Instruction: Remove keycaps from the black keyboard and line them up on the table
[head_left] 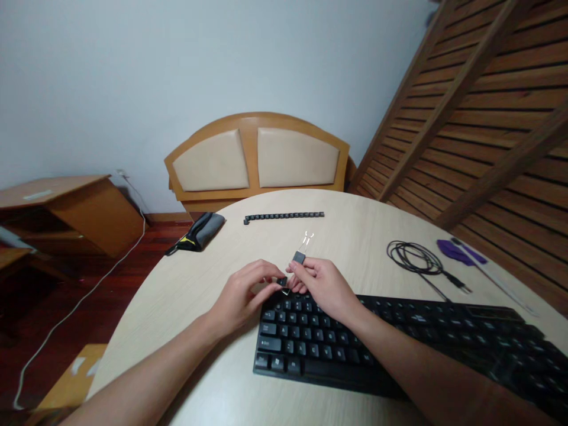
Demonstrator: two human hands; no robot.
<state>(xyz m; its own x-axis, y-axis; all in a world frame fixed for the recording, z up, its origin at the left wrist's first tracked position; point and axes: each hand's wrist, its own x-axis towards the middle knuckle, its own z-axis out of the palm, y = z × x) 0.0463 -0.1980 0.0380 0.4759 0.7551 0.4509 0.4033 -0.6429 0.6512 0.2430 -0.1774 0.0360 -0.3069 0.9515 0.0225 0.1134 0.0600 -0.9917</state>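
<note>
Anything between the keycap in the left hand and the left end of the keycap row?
Nothing visible. From the keycap in the left hand, tabletop runs to the left end of the keycap row; the wire puller in the right hand sits off to the right.

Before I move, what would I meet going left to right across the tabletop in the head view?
Grey-and-black bundle → left hand → right hand → coiled cable → purple cloth.

What may be a padded headboard stands before a pale wall.
</note>
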